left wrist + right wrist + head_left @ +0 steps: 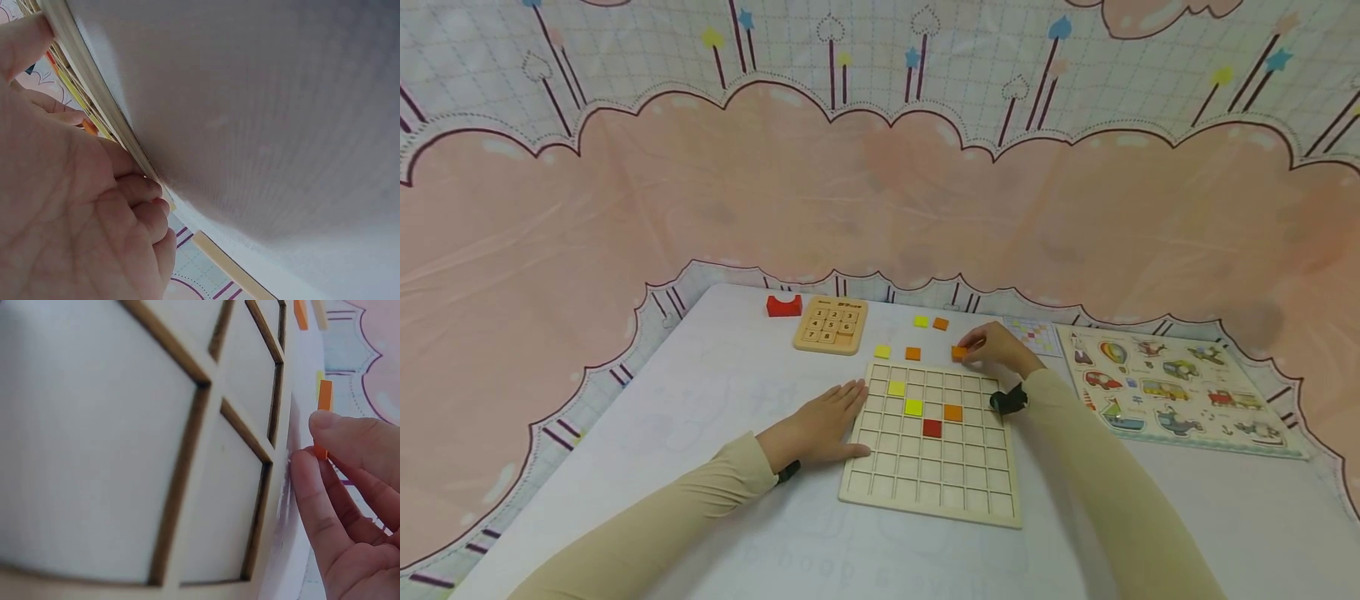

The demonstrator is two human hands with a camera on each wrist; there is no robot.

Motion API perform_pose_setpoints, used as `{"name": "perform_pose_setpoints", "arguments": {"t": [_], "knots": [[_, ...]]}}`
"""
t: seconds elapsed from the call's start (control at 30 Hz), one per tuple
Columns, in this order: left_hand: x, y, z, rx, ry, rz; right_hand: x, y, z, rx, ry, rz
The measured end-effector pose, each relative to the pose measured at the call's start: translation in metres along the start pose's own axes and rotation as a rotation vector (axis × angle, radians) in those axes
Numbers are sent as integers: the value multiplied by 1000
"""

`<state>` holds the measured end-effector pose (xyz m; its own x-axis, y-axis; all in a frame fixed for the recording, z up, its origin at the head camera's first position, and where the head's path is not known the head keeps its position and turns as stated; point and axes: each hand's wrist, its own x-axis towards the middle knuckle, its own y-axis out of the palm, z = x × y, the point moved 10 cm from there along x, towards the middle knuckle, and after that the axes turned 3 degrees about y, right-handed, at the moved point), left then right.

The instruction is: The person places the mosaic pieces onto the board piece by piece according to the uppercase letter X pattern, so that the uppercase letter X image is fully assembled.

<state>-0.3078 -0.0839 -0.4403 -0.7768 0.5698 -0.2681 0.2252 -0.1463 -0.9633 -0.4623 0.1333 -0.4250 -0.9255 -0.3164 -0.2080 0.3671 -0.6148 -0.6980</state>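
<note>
A wooden grid board [908, 468] lies on the white table. Two yellow tiles, one a yellow tile [913, 407] near its middle, sit in its squares with a red tile [932, 428] and an orange tile [952, 412]. My left hand [820, 423] rests along the board's left edge, fingers extended and thumb spread; the left wrist view shows the fingertips against that edge. Past the far right corner, my right hand [997, 346] pinches another orange tile [324, 397] between thumb and fingers, close over the table.
Behind the board lie loose yellow tiles [883, 352] and orange tiles [913, 353]. Farther back are a wooden number puzzle [809, 342] and a red notched block [784, 307]. A pattern card [1033, 337] and a picture puzzle board [1195, 417] lie to the right.
</note>
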Motion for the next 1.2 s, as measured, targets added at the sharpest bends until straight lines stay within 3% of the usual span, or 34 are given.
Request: {"name": "perform_pose_setpoints", "arguments": {"t": [0.53,0.9,1.2], "knots": [[2,2,1,-2,-11,10,-20,1,-1,46,-8,-12],[0,1,0,-7,-6,5,-52,11,15,145,-72,14],[1,2,2,-25,-20,4,-71,14,15,106,-88,-7]]}}
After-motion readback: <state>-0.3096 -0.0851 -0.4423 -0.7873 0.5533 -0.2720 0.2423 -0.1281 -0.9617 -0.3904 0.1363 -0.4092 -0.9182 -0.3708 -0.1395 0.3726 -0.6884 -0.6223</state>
